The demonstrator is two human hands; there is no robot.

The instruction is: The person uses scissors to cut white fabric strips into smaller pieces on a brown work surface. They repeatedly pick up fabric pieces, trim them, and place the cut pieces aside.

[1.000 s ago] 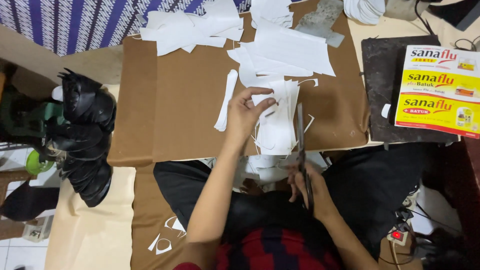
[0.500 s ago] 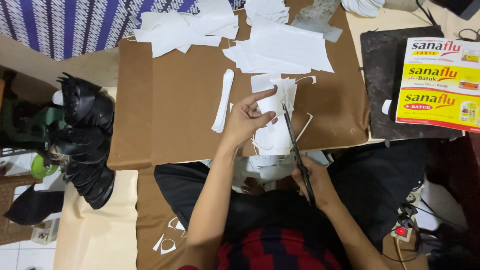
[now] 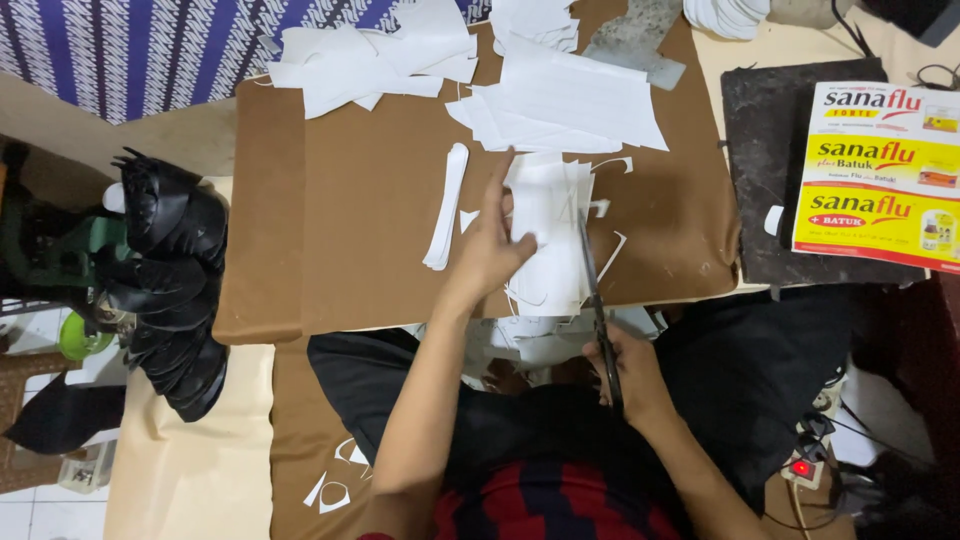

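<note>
Your left hand [image 3: 497, 250] presses flat, fingers spread, on the white sheet [image 3: 548, 235] in the middle of the brown surface [image 3: 360, 220]. Your right hand [image 3: 625, 375] grips scissors [image 3: 597, 290], blades cutting the sheet's right edge.

On the desk [image 3: 330, 250], a paper stack [image 3: 548, 235] lies at the near edge under the left hand [image 3: 492, 250]. Scissors [image 3: 597, 300] in the right hand [image 3: 628, 375] run along its right side. A strip [image 3: 445, 205] lies left of it, loose sheets [image 3: 560, 105] behind, a board [image 3: 775, 170] to the right carrying a carton [image 3: 880, 170].
</note>
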